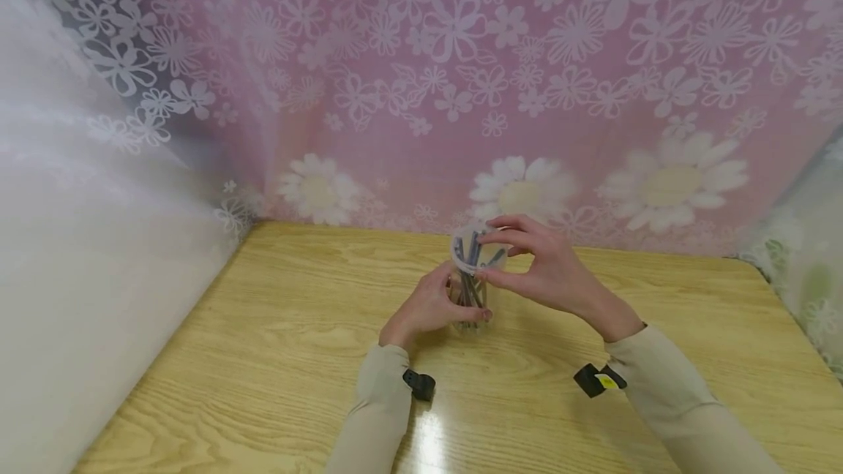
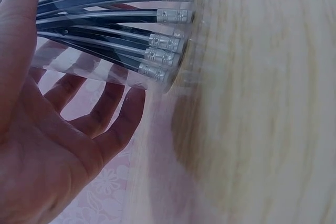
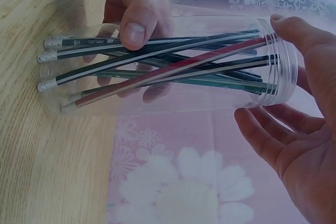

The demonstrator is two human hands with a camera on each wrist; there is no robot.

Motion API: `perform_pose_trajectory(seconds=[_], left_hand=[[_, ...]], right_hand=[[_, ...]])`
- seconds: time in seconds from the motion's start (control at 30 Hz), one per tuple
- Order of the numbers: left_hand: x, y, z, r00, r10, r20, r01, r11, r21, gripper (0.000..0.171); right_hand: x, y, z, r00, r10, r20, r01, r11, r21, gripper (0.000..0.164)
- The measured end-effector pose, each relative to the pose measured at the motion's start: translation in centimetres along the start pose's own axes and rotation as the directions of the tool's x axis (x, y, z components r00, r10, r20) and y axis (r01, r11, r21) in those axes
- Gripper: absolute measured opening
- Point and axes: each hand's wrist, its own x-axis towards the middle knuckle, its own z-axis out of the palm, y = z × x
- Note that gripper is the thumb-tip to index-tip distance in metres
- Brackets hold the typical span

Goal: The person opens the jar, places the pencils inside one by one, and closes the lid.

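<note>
Just beyond the table's middle stands a tall clear plastic jar of pencils. My left hand grips its body, thumb on the near side and fingers round the far side. At the top, my right hand holds the clear round lid by its edge, thumb and fingers on opposite sides. Screw threads show at the jar's neck in the right wrist view. Inside, several pencils lean across each other, mostly dark with pale stripes, one red. Their eraser ends with silver ferrules point down to the jar's bottom.
The wood-grain table reaches a pink flowered curtain at the back. Whitish sheeting hangs on the left, and more flowered sheeting on the right. Each sleeve carries a small black wrist camera.
</note>
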Motion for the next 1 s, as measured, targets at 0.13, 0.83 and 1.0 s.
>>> perform_pose_trajectory(seconds=[0.13,0.83,1.0], left_hand=[[-0.01,0.02,0.01,1.000,0.007,0.000,-0.007,1.000,-0.005,0.087],[-0.22,-0.05,0.07,1.000,-0.003,0.011,0.004,0.999,-0.039,0.081],[-0.33,0.06,0.08,1.000,-0.011,0.011,0.012,1.000,-0.029,0.075]], right_hand=[[-0.03,0.04,-0.02,1.000,0.003,-0.003,-0.003,1.000,0.027,0.043],[-0.15,0.23,0.65,0.998,0.057,-0.032,-0.055,0.996,0.065,0.040],[-0.03,-0.27,0.80,0.993,0.114,-0.008,-0.114,0.993,0.030,0.046]])
